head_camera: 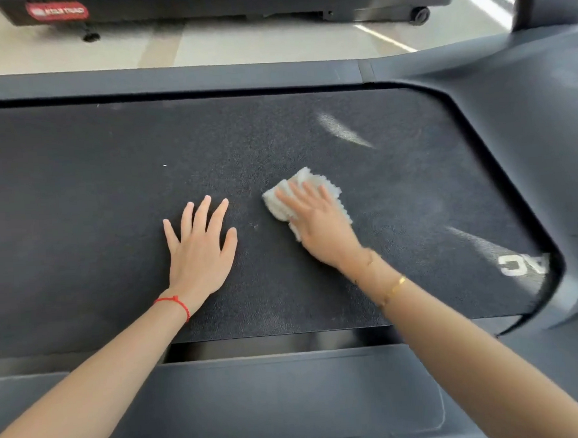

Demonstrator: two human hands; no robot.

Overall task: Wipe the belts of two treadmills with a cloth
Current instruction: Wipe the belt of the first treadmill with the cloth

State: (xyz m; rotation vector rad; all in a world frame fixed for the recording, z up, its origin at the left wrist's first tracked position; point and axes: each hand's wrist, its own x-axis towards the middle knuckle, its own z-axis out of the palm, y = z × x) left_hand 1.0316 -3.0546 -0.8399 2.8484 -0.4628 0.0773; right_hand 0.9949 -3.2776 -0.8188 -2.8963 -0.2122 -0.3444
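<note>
Belt running left-right, right hand pressing cloth

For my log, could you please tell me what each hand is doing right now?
Left hand: open, flat on the belt, holding nothing.
Right hand: open, fingers straight, pressing the white cloth onto the belt.

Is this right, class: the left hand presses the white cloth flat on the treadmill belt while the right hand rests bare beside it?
Not quite: the hands are swapped. The head view shows the right hand pressing the white cloth flat on the treadmill belt, while the left hand rests bare beside it.
</note>
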